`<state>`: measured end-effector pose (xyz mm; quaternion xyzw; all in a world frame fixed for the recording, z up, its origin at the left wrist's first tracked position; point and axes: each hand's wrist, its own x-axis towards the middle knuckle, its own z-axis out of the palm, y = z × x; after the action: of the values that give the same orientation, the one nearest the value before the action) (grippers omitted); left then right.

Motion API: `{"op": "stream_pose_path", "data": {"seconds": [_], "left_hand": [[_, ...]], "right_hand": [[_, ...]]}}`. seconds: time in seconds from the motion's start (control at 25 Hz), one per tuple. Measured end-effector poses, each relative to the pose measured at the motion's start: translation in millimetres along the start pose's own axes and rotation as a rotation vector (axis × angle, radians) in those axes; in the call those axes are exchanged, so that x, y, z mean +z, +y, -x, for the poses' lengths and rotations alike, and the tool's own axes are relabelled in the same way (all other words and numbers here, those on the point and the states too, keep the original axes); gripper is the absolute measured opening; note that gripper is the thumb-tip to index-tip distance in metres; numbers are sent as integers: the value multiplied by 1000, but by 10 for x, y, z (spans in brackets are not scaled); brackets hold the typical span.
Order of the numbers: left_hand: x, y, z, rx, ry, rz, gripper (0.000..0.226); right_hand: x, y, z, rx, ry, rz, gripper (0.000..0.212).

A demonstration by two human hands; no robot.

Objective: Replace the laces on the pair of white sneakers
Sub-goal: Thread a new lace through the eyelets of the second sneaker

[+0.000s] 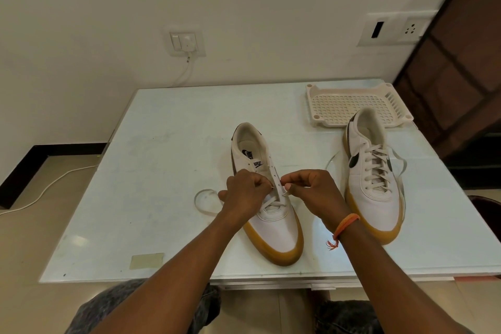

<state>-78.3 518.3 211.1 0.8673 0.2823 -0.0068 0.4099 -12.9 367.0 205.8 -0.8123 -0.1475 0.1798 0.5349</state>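
Observation:
Two white sneakers with tan soles stand on the pale glass table (162, 144). The near sneaker (273, 222) sits in the middle, toe toward me, laced only at its lowest eyelets. My left hand (244, 195) and my right hand (314, 192) are over its eyelets, each pinching an end of the white lace (203, 200), which loops onto the table at the left. The second sneaker (374, 179) stands to the right, fully laced, its lace ends trailing on both sides.
A cream plastic perforated tray (349, 106) lies at the back right, just behind the right sneaker. A strip of tape (147, 260) sticks near the front left edge. A white cable (54, 179) runs from a wall socket (187, 42) down to the floor. My knees are under the table's front edge.

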Motion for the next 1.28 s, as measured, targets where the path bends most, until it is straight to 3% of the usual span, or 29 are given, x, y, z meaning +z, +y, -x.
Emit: {"op": "stream_pose_path", "data": {"seconds": [0.28, 0.48, 0.68, 0.84, 0.96, 1.04, 1.2, 1.28], "left_hand": [[18, 110, 43, -132, 99, 147, 20], [33, 74, -15, -121, -55, 103, 18], [5, 21, -39, -95, -142, 248, 11], [-1, 25, -80, -68, -140, 163, 16], [-35, 98, -73, -60, -150, -93, 22], [-67, 98, -85, -72, -169, -161, 26], [-115, 87, -117, -78, -250, -182, 25], [-101, 69, -151, -78, -256, -166, 23]], "right_hand": [[-3, -4, 2, 36, -24, -55, 18], [22, 18, 3, 4, 5, 25, 18], [40, 6, 19, -27, 20, 19, 12], [103, -1, 9, -42, 75, 31, 7], [115, 8, -26, -70, 90, 146, 6], [-10, -15, -75, -77, 179, 143, 5], [-380, -54, -156, 8, 579, -187, 6], [-430, -46, -154, 99, 672, -313, 11]]}}
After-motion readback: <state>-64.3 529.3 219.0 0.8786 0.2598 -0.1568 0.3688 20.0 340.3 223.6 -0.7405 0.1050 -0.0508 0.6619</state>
